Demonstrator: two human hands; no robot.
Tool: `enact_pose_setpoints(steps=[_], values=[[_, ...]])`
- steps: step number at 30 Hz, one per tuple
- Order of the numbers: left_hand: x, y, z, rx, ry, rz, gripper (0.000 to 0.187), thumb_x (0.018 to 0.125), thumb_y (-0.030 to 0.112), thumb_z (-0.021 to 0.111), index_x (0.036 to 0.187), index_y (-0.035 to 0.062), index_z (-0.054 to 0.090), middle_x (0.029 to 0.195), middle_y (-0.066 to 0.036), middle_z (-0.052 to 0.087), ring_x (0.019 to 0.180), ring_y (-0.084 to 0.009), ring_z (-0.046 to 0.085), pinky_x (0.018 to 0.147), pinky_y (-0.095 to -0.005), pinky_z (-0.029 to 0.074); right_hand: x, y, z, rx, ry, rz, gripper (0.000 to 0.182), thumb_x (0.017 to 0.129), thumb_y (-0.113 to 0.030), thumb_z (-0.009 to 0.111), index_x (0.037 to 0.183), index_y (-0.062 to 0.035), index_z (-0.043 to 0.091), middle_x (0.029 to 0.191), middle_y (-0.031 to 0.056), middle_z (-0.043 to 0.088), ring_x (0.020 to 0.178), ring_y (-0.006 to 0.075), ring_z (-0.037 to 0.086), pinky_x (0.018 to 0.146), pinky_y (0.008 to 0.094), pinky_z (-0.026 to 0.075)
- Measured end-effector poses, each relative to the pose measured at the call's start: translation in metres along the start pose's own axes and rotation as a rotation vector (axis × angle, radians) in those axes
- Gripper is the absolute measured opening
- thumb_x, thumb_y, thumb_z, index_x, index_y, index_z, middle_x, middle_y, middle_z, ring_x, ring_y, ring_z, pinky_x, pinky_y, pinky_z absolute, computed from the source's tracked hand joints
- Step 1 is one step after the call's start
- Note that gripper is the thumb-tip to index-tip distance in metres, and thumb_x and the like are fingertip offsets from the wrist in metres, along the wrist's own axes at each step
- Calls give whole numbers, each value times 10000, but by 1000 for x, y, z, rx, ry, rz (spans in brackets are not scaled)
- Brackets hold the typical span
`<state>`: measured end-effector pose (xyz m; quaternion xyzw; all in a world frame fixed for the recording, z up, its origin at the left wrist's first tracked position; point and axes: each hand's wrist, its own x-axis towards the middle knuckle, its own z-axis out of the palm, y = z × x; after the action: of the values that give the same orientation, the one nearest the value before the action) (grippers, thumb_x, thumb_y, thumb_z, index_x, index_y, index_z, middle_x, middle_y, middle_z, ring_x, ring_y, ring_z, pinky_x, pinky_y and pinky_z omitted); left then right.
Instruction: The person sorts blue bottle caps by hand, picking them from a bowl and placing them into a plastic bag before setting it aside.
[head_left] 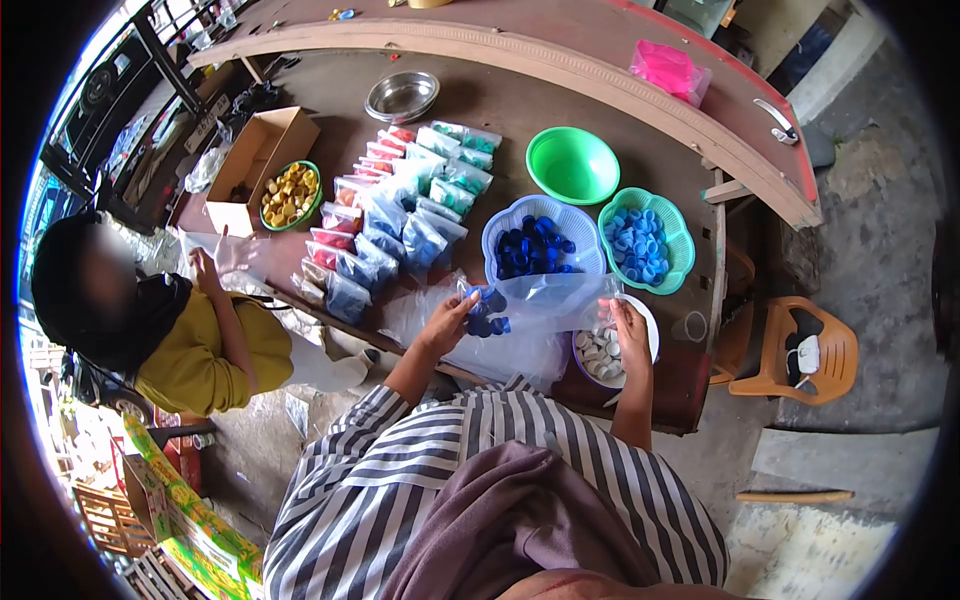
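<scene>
A clear plastic bag (555,298) with dark blue bottle caps (489,318) gathered at its left end stretches between my two hands. Fingers of my left hand (448,322) are closed on the end with the caps. My right hand (630,330) pinches the bag's other end. Just beyond the bag is a lilac basket (492,232) of dark blue caps (535,247). Beside it, a green basket (680,215) holds light blue caps (637,245). Under my right hand, partly hidden, stands a white bowl (650,320) of whitish caps (600,358).
Filled bags (400,200) lie in rows on the table (480,110). Behind are a green bowl (572,165), a metal bowl (402,97), a cardboard box (262,150) and a basket of yellow caps (291,195). Loose plastic bags (500,355) lie before me. A co-worker (200,340) stands left.
</scene>
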<state>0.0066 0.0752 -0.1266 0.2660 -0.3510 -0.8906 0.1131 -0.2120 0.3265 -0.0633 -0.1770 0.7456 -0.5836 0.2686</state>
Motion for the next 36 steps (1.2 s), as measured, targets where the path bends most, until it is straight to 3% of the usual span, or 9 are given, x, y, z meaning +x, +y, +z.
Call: enact_pose_setpoints(steps=[11, 13, 21, 25, 27, 28, 31, 32, 36], values=[[13, -22, -43, 97, 85, -22, 287, 964, 374, 606, 924, 95, 658, 704, 4, 643, 565, -88, 583, 512, -233, 427, 13, 31, 7, -7, -134, -48, 288, 1000, -238, 561, 1053, 16, 688, 912, 53, 684, 843, 109, 592, 780, 264, 456], [9, -17, -41, 105, 86, -41, 333, 965, 400, 596, 974, 72, 654, 771, -14, 661, 619, -108, 613, 546, -251, 466, 12, 35, 7, -51, -142, -23, 279, 997, -206, 557, 1074, 38, 667, 990, 83, 698, 860, 138, 629, 820, 280, 483], [2, -8, -47, 209, -34, -81, 336, 849, 108, 736, 1130, -23, 606, 994, -71, 683, 888, -147, 659, 802, -277, 522, 12, 42, 18, -38, -106, 24, 285, 1005, -216, 551, 1074, 32, 674, 957, 82, 700, 838, 121, 617, 785, 270, 474], [1, -1, -55, 222, 13, -84, 453, 842, 181, 760, 1184, -49, 574, 999, -84, 684, 911, -156, 659, 811, -291, 525, 12, 22, 30, -35, -131, -1, 273, 1003, -207, 553, 1057, 36, 666, 998, 88, 708, 863, 127, 633, 786, 269, 482], [2, 5, -56, 747, 156, 91, 598, 831, 268, 779, 1254, -64, 519, 1081, -145, 668, 968, -212, 654, 837, -326, 518, 16, 25, 40, -79, -148, -54, 216, 988, -167, 570, 1028, 17, 674, 920, 69, 682, 836, 126, 626, 768, 270, 486], [4, 6, -53, 748, 146, 94, 598, 831, 268, 779, 1254, -64, 519, 1081, -145, 668, 968, -212, 654, 837, -326, 518, 18, 28, 47, -101, -165, -130, 199, 983, -156, 574, 1014, 10, 680, 896, 69, 663, 815, 130, 617, 750, 268, 483], [8, 12, -40, 1528, 515, 769, 726, 771, 296, 811, 1342, 10, 467, 1156, -194, 573, 960, -340, 598, 833, -442, 504, 13, 2, 73, -176, -234, -309, 161, 965, -130, 592, 978, -7, 694, 865, 71, 620, 751, 147, 588, 681, 271, 466], [5, 21, -23, 1450, 490, 717, 686, 790, 219, 793, 1373, 86, 456, 1093, -144, 580, 938, -266, 597, 755, -358, 543, 10, -13, 82, -193, -271, -311, 149, 954, -126, 607, 976, -6, 693, 879, 69, 620, 741, 158, 588, 653, 286, 463], [-9, 59, 64, 1115, 133, 641, 427, 820, 184, 769, 1184, 23, 614, 948, -130, 598, 737, -211, 617, 624, -308, 514, 10, -35, 113, -200, -387, -359, 110, 916, -91, 637, 948, 9, 669, 929, 118, 617, 822, 245, 630, 706, 324, 490]])
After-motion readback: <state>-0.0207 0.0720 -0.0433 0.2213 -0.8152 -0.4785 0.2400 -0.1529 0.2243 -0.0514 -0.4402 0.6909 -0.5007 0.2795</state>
